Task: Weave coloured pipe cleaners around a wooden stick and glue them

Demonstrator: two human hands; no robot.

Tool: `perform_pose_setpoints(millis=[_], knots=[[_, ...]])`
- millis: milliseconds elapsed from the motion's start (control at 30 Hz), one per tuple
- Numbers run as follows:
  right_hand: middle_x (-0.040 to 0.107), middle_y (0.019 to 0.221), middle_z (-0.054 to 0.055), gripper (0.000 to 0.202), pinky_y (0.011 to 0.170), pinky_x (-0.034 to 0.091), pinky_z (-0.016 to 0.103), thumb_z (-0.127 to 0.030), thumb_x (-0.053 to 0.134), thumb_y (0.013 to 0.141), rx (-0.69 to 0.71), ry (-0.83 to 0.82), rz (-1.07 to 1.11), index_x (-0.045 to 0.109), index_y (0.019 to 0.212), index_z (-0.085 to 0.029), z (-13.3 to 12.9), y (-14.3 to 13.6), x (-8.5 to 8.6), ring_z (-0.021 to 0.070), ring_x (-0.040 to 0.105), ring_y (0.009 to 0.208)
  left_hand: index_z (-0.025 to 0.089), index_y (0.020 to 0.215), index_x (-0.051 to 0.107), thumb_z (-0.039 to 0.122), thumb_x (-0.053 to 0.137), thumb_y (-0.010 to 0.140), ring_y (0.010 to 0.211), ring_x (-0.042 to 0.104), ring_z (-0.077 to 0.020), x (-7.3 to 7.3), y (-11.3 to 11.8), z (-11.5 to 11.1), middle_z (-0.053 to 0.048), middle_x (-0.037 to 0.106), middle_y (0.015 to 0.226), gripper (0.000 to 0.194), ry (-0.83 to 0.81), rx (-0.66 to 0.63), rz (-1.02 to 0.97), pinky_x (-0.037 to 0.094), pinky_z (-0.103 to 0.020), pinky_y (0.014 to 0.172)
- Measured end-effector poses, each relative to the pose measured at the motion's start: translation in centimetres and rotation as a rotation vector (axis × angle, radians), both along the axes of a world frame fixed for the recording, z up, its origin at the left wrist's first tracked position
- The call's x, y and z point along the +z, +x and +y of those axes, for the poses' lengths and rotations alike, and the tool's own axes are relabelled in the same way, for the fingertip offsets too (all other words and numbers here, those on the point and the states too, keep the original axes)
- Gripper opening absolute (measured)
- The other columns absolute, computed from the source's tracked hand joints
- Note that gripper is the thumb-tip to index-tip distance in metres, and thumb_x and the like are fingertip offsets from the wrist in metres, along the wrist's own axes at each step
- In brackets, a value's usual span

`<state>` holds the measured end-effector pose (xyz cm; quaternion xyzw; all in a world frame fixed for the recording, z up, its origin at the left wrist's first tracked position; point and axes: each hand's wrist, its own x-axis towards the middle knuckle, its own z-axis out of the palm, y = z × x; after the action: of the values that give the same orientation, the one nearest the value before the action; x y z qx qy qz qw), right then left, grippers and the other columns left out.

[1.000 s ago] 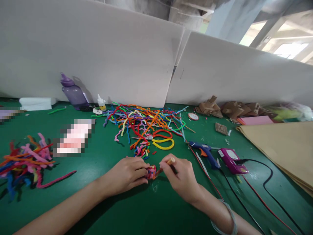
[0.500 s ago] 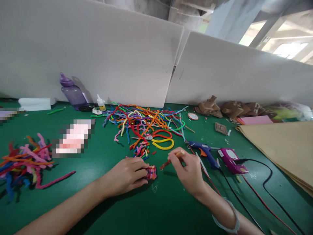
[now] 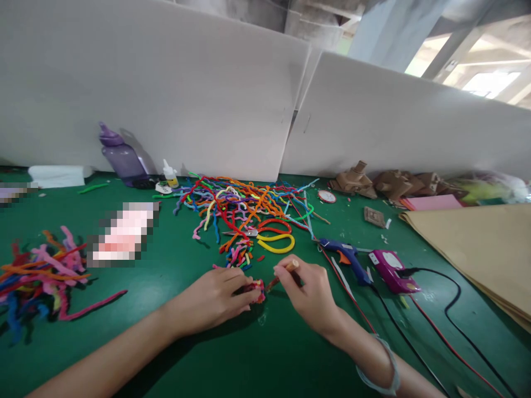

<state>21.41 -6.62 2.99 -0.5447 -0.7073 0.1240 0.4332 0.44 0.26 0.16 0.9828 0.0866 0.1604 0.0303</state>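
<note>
My left hand (image 3: 222,296) is closed round a small multicoloured fuzzy piece (image 3: 259,291), whose right end shows past the fingers. Between thumb and fingers my right hand (image 3: 309,293) grips a thin brown stick (image 3: 286,271). The stick's tip is close beside the fuzzy piece; whether they touch I cannot tell. Just beyond the left hand are short cut bits of pipe cleaner (image 3: 240,256). Scissors (image 3: 276,236) with one red and one yellow handle loop lie behind both hands.
A tangle of pipe cleaners (image 3: 232,199) spreads at the back, another pile (image 3: 45,271) at left. A purple bottle (image 3: 124,160) and glue bottle (image 3: 170,173) stand behind. Right are a blue glue gun (image 3: 346,255), magenta box (image 3: 394,271), cables and brown paper (image 3: 477,243).
My right hand has moved left, bringing the stick's tip nearer the fuzzy piece. The fuzzy piece has tilted slightly in my left hand.
</note>
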Motion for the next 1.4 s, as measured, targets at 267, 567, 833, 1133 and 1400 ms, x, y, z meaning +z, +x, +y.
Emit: perform_pose_setpoints(millis=[267, 567, 833, 1133, 1400], knots=[[0.056, 0.059, -0.002, 0.020, 0.054, 0.037, 0.018, -0.023, 0.048, 0.090, -0.003, 0.000, -0.004, 0.056, 0.072, -0.017, 0.03, 0.08, -0.07, 0.0082, 0.051, 0.050, 0.022, 0.114, 0.055, 0.024, 0.046, 0.094, 0.089, 0.058, -0.0174, 0.39, 0.20, -0.16, -0.006, 0.062, 0.094, 0.021, 0.036, 0.002, 0.022, 0.049, -0.028, 0.078], [0.053, 0.057, -0.003, 0.024, 0.051, 0.036, 0.020, -0.027, 0.046, 0.090, -0.003, -0.059, -0.037, 0.055, 0.070, -0.018, 0.00, -0.02, -0.27, 0.0085, 0.045, 0.047, 0.021, 0.116, 0.055, 0.025, 0.044, 0.095, 0.089, 0.058, -0.0187, -0.02, 0.05, -0.07, -0.008, 0.063, 0.096, 0.024, 0.066, 0.001, 0.028, 0.050, -0.029, 0.074], [0.058, 0.060, -0.001, 0.023, 0.053, 0.037, 0.019, -0.026, 0.047, 0.090, 0.034, -0.066, -0.041, 0.056, 0.071, -0.018, -0.08, -0.33, -0.46, 0.0090, 0.050, 0.050, 0.021, 0.119, 0.053, 0.024, 0.045, 0.095, 0.087, 0.059, -0.0201, -0.15, 0.03, -0.07, -0.008, 0.064, 0.099, 0.026, 0.071, 0.009, 0.069, 0.050, -0.031, 0.071], [0.059, 0.060, -0.003, 0.020, 0.054, 0.040, 0.017, -0.024, 0.050, 0.089, 0.070, -0.069, -0.004, 0.056, 0.071, -0.018, -0.20, -0.38, -0.18, 0.0079, 0.051, 0.051, 0.021, 0.117, 0.054, 0.024, 0.045, 0.095, 0.089, 0.059, -0.0191, -0.20, -0.01, -0.04, -0.007, 0.064, 0.100, 0.024, 0.068, 0.005, 0.049, 0.049, -0.029, 0.073], [0.059, 0.056, -0.004, 0.018, 0.050, 0.040, 0.017, -0.027, 0.058, 0.085, 0.034, -0.055, 0.023, 0.060, 0.070, -0.018, -0.04, -0.05, -0.21, 0.0076, 0.051, 0.047, 0.020, 0.117, 0.055, 0.024, 0.045, 0.094, 0.089, 0.059, -0.0199, -0.32, -0.06, -0.05, -0.008, 0.064, 0.103, 0.025, 0.064, 0.004, 0.047, 0.050, -0.031, 0.072]])
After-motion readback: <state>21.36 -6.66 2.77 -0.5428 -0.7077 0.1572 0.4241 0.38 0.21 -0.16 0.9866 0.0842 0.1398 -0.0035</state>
